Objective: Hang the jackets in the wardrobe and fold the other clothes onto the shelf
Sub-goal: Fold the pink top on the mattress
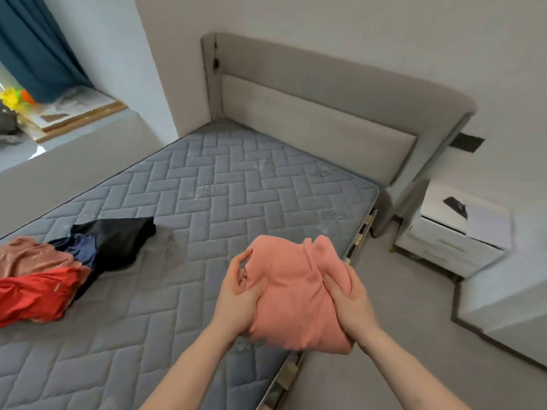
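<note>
Progress looks partial: left hand (241, 294) and right hand (349, 300) grip a folded pink garment (296, 291); unfolded clothes (59, 261) wait at the mattress's (207, 187) left.

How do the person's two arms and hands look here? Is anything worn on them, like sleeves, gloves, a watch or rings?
Both forearms are bare for as far as the picture shows; no sleeve or cuff is in view. The left hand and the right hand wear no gloves. No watch, bracelet or ring shows on the visible sides of the wrists and fingers. The fingernails that show look short and unpainted.
</note>
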A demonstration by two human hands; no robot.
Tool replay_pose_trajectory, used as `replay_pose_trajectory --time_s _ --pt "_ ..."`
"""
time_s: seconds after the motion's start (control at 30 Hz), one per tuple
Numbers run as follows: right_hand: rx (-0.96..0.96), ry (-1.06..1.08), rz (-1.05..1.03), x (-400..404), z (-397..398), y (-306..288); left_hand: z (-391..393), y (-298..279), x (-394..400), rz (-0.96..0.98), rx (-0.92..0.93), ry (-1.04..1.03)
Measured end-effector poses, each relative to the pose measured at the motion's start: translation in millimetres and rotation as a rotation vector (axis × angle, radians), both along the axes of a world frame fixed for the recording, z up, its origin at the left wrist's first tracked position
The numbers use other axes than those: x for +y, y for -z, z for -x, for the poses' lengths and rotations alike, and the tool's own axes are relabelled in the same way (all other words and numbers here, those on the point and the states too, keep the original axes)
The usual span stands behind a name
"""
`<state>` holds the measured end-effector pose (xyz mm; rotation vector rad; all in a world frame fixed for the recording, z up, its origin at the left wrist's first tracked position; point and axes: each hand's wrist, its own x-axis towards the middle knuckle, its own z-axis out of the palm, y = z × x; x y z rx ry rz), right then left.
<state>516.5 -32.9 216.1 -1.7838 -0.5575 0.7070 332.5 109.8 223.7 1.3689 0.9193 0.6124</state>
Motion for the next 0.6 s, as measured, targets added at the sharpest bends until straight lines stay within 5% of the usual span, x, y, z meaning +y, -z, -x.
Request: replay_pose_trajectory --time_s 0.6 --pt "-0.151 0.481 -0.114 -265 -275 -91 -366 -93 -190 -0.217 -0.156 0.568"
